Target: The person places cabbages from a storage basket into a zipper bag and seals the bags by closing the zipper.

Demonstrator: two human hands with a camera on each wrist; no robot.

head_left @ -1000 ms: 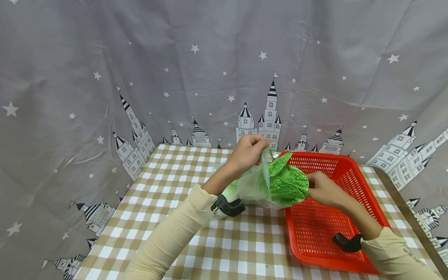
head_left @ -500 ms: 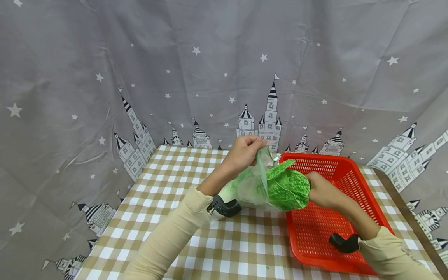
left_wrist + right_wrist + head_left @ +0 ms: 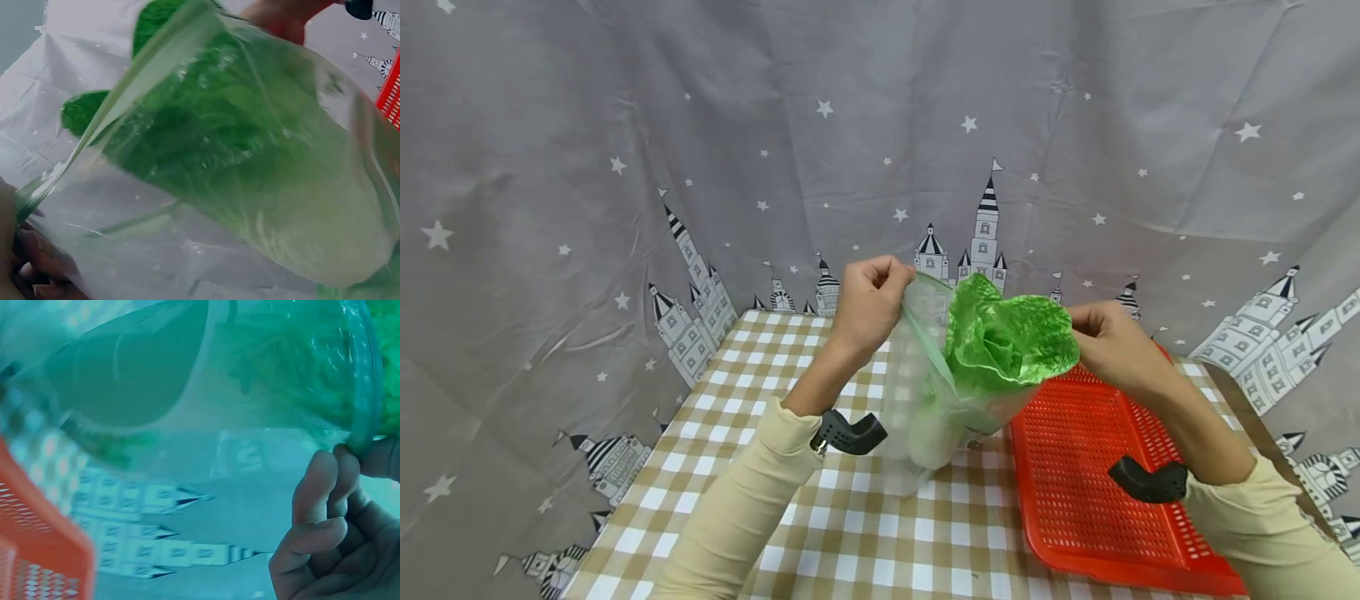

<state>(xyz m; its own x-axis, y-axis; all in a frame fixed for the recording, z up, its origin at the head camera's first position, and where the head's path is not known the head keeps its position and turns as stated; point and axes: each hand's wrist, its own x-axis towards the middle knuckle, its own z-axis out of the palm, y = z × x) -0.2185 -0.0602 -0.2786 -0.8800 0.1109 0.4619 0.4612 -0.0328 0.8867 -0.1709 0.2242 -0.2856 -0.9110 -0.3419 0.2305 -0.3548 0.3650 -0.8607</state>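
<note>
A napa cabbage (image 3: 992,346) stands inside a clear plastic bag (image 3: 898,417), raised over the table. Its ruffled green leaves stick out past the bag's mouth, while the pale base shows through the plastic. At the mouth's left corner, my left hand (image 3: 868,308) pinches the greenish rim between thumb and fingers. The right hand (image 3: 1108,342) is at the opposite side, beside the outer leaf; in the right wrist view its thumb and fingers (image 3: 322,478) pinch the bag's rim. Leaves hide part of that grip in the head view.
A red perforated plastic basket (image 3: 1030,508) stands at the right, under my right forearm. A brown-and-white checked cloth (image 3: 820,542) covers the table. Behind hangs a grey curtain (image 3: 820,167) printed with stars and castles.
The cabbage and bag have swung from lying over to nearly upright and been raised. My left hand has moved up and left, the right hand upward and slightly right.
</note>
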